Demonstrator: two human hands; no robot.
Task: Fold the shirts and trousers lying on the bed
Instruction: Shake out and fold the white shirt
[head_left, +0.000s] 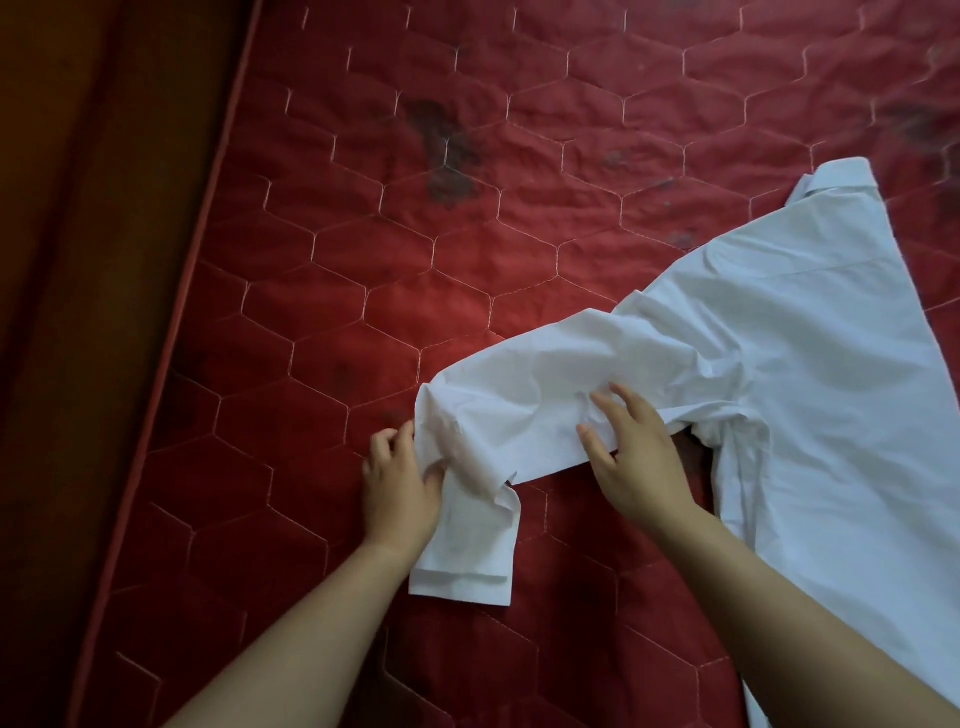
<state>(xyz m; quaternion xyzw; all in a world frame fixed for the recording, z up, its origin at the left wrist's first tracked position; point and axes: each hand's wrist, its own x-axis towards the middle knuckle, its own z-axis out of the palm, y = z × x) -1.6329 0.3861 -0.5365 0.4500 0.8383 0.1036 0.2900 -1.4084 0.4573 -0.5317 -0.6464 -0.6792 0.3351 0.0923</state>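
Shirt sleeve in left hand grip

My left hand grips the sleeve at its bend, fingers curled. My right hand rests on the sleeve's middle, fingers spread. Both forearms reach forward.
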